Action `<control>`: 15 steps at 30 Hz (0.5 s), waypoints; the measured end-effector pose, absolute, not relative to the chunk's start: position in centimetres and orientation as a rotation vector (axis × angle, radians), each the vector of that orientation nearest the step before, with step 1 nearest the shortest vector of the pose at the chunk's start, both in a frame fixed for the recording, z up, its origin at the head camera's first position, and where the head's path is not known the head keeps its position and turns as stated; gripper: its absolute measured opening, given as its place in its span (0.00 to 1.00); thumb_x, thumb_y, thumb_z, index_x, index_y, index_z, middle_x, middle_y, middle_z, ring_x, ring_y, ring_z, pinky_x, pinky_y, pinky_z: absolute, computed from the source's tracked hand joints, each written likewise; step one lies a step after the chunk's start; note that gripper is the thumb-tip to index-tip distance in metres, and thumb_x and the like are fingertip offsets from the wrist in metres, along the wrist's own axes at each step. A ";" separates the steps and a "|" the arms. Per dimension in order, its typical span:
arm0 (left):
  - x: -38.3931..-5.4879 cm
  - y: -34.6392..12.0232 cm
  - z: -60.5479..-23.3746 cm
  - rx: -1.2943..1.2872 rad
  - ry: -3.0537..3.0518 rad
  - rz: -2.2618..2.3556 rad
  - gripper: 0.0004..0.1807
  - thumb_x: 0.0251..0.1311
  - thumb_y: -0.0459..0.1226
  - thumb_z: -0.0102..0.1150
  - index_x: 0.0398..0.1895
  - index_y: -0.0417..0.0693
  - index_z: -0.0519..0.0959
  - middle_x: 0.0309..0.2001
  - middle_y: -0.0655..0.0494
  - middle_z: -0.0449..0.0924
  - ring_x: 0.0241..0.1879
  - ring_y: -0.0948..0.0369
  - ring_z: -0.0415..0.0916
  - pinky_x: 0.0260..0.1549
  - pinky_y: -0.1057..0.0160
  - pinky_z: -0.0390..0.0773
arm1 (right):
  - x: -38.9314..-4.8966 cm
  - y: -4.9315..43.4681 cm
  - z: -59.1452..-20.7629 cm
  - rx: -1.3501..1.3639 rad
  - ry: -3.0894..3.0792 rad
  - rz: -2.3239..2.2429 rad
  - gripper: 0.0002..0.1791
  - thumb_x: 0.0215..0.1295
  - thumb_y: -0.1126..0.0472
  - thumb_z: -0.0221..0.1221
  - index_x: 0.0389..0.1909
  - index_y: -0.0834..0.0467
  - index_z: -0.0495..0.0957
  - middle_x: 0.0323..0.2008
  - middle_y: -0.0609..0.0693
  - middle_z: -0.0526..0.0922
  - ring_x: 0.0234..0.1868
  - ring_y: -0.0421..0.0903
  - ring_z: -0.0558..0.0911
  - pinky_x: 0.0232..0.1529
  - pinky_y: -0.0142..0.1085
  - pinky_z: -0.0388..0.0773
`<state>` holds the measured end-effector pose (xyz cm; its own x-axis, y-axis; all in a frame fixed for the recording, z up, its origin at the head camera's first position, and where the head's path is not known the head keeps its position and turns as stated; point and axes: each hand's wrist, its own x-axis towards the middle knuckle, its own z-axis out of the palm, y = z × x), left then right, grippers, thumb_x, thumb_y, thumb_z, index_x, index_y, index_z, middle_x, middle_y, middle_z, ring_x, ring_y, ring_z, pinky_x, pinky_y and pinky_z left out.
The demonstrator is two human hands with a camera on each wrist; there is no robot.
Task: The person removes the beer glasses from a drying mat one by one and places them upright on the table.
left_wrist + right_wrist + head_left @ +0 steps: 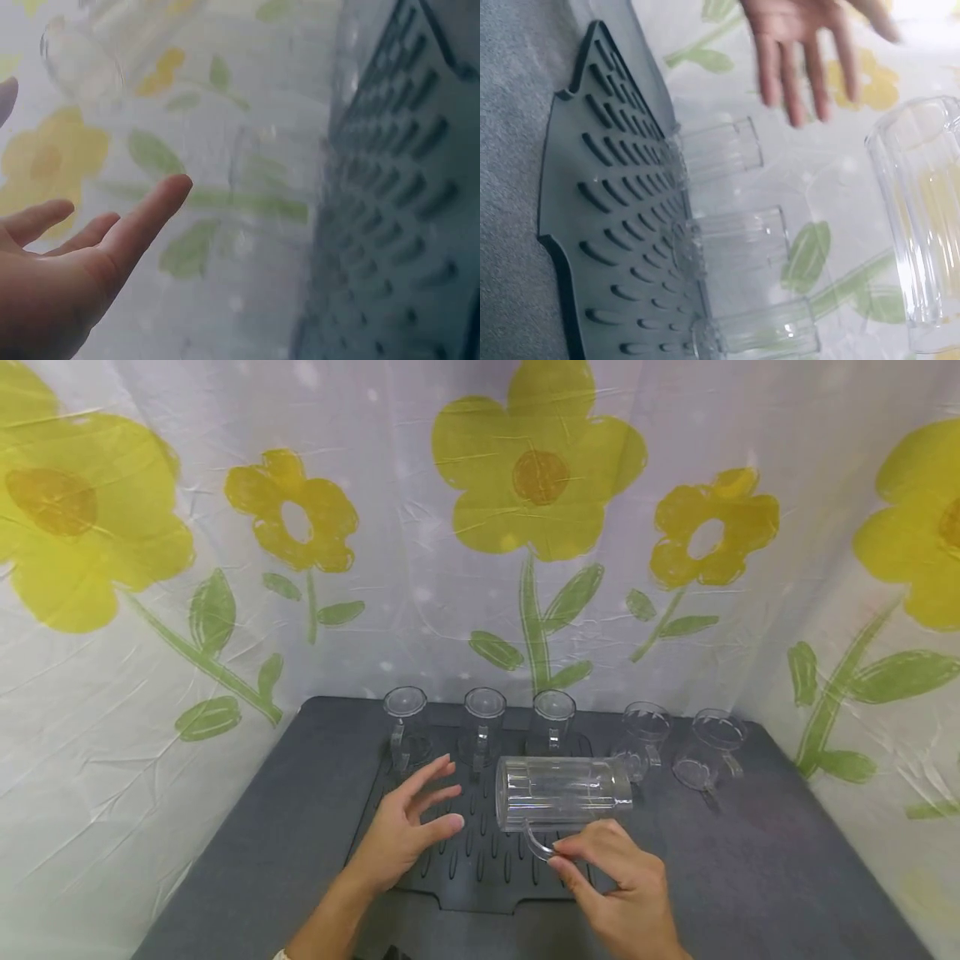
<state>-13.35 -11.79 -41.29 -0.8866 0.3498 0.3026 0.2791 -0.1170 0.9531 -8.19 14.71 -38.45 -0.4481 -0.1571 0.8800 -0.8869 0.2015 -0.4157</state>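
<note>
My right hand (618, 881) pinches the handle of a clear glass mug (562, 789) between thumb and fingers. The mug lies on its side in the air over a dark ridged drying mat (472, 885), its body pointing left to right and its handle toward me. To its left, my left hand (405, 827) is raised with fingers spread and holds nothing. In the right wrist view that left hand (802, 37) shows apart from the held mug (922, 217), and the left wrist view shows its extended fingers (150, 217).
Three clear glass mugs, among them the middle one (483, 727), stand along the mat's back edge. Two more, a nearer-to-centre mug (641, 739) and a far-right mug (708, 752), stand on the dark table (720, 860). A flowered curtain (405, 610) hangs close behind and at both sides.
</note>
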 end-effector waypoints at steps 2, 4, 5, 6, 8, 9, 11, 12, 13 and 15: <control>-13.5 -10.8 -40.7 0.775 2.022 2.189 0.40 0.60 0.31 0.64 0.74 0.42 0.56 0.70 0.42 0.55 0.65 0.44 0.61 0.50 0.56 0.78 | -8.1 14.4 -38.3 0.987 -1.763 1.282 0.08 0.63 0.61 0.65 0.31 0.64 0.83 0.26 0.49 0.83 0.30 0.45 0.76 0.36 0.27 0.74; -13.7 -10.0 -40.2 0.803 2.010 2.177 0.40 0.60 0.32 0.65 0.74 0.43 0.57 0.70 0.42 0.55 0.65 0.45 0.62 0.49 0.56 0.78 | -8.1 14.3 -38.5 0.991 -1.764 1.271 0.09 0.63 0.60 0.64 0.31 0.64 0.83 0.26 0.49 0.83 0.29 0.44 0.77 0.36 0.27 0.75; -13.7 -9.7 -40.1 0.813 2.006 2.173 0.40 0.60 0.33 0.66 0.73 0.44 0.57 0.70 0.43 0.56 0.65 0.46 0.62 0.49 0.56 0.78 | -8.1 14.3 -38.7 0.995 -1.765 1.267 0.09 0.63 0.60 0.64 0.31 0.64 0.83 0.26 0.49 0.83 0.29 0.44 0.77 0.35 0.27 0.75; -13.7 -9.4 -40.0 0.815 2.008 2.167 0.40 0.59 0.34 0.67 0.73 0.45 0.58 0.69 0.43 0.57 0.65 0.46 0.62 0.49 0.56 0.78 | -8.2 14.3 -39.0 0.996 -1.768 1.266 0.09 0.63 0.60 0.65 0.31 0.64 0.83 0.27 0.49 0.83 0.29 0.44 0.77 0.35 0.27 0.75; -13.8 -9.0 -39.8 0.818 2.021 2.151 0.40 0.59 0.36 0.67 0.73 0.46 0.59 0.69 0.44 0.58 0.64 0.46 0.62 0.50 0.55 0.78 | -8.3 14.3 -39.5 0.998 -1.772 1.269 0.07 0.62 0.62 0.66 0.32 0.63 0.83 0.27 0.49 0.83 0.30 0.44 0.77 0.35 0.28 0.75; -13.8 -8.8 -39.8 0.817 2.028 2.146 0.40 0.59 0.36 0.68 0.73 0.46 0.60 0.69 0.45 0.58 0.64 0.45 0.62 0.50 0.55 0.77 | -8.4 14.4 -39.8 0.996 -1.778 1.272 0.06 0.61 0.63 0.66 0.32 0.62 0.84 0.27 0.49 0.83 0.30 0.44 0.77 0.35 0.28 0.75; -13.8 -8.5 -39.8 0.819 2.040 2.141 0.40 0.58 0.37 0.69 0.72 0.46 0.61 0.68 0.45 0.60 0.64 0.44 0.63 0.50 0.55 0.77 | -8.5 14.5 -40.4 0.987 -1.790 1.267 0.04 0.59 0.63 0.68 0.33 0.60 0.84 0.28 0.48 0.83 0.31 0.44 0.77 0.35 0.28 0.74; -13.8 -8.4 -39.8 0.819 2.041 2.140 0.40 0.57 0.37 0.69 0.72 0.46 0.61 0.68 0.45 0.61 0.63 0.44 0.63 0.49 0.55 0.78 | -8.5 14.6 -40.6 0.980 -1.797 1.266 0.04 0.58 0.64 0.68 0.33 0.60 0.84 0.28 0.48 0.83 0.31 0.44 0.77 0.35 0.28 0.74; -13.8 -8.3 -39.8 0.822 2.038 2.142 0.40 0.57 0.37 0.69 0.72 0.45 0.62 0.67 0.45 0.61 0.62 0.43 0.63 0.47 0.55 0.79 | -8.6 14.6 -40.7 0.980 -1.796 1.261 0.04 0.58 0.64 0.68 0.33 0.60 0.84 0.28 0.48 0.83 0.31 0.44 0.77 0.35 0.28 0.74; -13.8 -8.1 -39.8 0.825 2.041 2.137 0.39 0.56 0.36 0.70 0.71 0.45 0.63 0.67 0.45 0.62 0.61 0.42 0.64 0.44 0.55 0.81 | -8.7 14.6 -41.0 0.980 -1.795 1.256 0.04 0.58 0.64 0.69 0.33 0.59 0.84 0.29 0.48 0.83 0.32 0.44 0.77 0.35 0.29 0.74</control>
